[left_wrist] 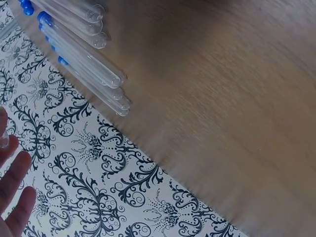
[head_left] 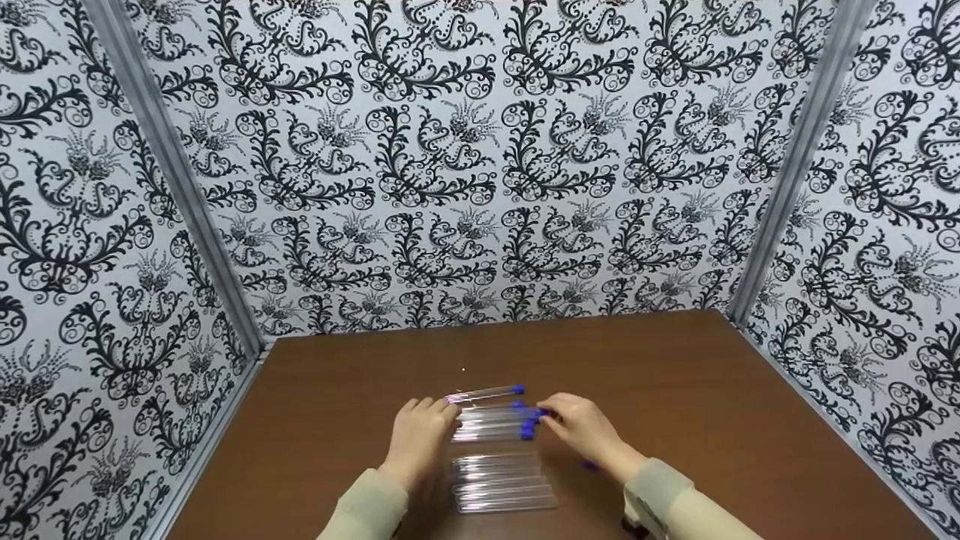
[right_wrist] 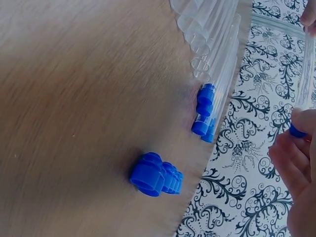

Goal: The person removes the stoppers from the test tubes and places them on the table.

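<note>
My left hand (head_left: 424, 435) holds a clear test tube (right_wrist: 306, 74) by its rounded end, seen at the left edge of the left wrist view. At the tube's other end, my right hand (head_left: 581, 427) pinches a blue cap (right_wrist: 296, 131) that sits at the tube's mouth; whether it is fully seated I cannot tell. The held tube is raised above the table. Below it, several tubes with blue caps (right_wrist: 205, 98) lie side by side. Closer to me lies a row of uncapped tubes (head_left: 502, 484), their open mouths to the right.
Loose blue caps (right_wrist: 148, 175) stand in a cluster on the brown table (head_left: 360, 367), partly hidden by my right forearm in the head view. Patterned black-and-white walls (head_left: 450, 150) with grey corner posts (head_left: 180, 172) enclose the table's back and sides.
</note>
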Action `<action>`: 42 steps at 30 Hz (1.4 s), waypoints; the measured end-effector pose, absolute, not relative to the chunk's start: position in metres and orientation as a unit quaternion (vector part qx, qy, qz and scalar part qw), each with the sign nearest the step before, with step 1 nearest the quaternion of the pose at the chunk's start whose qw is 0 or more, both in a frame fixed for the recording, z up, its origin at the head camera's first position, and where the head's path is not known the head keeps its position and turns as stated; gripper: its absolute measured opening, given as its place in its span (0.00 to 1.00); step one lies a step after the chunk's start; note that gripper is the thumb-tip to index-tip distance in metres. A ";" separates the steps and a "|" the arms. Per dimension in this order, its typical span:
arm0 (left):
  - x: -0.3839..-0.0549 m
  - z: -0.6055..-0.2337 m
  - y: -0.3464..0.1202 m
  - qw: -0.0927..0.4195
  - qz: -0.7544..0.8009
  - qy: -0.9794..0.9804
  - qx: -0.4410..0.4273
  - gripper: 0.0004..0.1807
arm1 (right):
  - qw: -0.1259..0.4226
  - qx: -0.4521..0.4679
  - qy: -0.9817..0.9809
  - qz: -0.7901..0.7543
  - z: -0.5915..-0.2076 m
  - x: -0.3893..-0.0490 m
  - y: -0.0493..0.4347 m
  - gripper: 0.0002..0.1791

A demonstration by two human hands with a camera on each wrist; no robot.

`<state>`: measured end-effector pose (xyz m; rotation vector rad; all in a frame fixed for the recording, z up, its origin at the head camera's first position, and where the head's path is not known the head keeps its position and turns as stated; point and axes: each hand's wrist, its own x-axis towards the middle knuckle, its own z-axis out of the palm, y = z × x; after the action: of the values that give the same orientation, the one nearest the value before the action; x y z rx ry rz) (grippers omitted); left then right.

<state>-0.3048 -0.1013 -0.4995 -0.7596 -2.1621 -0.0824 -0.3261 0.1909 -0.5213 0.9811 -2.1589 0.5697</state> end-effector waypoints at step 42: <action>-0.302 -0.531 -0.100 0.362 -0.094 -0.887 -0.272 0.09 | 0.312 0.330 -0.867 0.205 -0.532 -0.336 0.226 0.13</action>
<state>-0.3021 -0.0999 -0.5305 -0.7009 -2.2840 -0.2429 -0.3362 0.2262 -0.5319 0.8713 -2.2873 0.5412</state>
